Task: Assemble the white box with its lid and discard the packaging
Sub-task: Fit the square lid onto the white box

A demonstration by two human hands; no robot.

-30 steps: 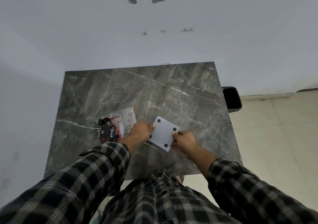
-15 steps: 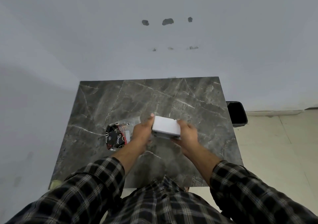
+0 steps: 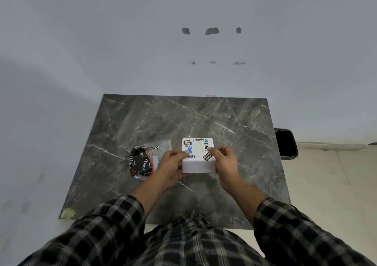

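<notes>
A white box [image 3: 198, 156] with stickers on its top face is held upright just above the dark marble table [image 3: 204, 118]. My left hand [image 3: 172, 165] grips its left side and my right hand [image 3: 224, 163] grips its right side, thumbs on the stickered top. To the left of the box lies the packaging [image 3: 145, 161], a clear plastic bag with a black and red printed piece inside, partly hidden by my left hand.
A black bin [image 3: 285, 144] stands on the tiled floor just past the table's right edge. A grey wall runs behind the table. A scrap of tape [image 3: 68, 212] sits at the table's near left corner.
The box showed its underside with black feet a second ago. Both hands turned it over, and its stickered top now faces up.
</notes>
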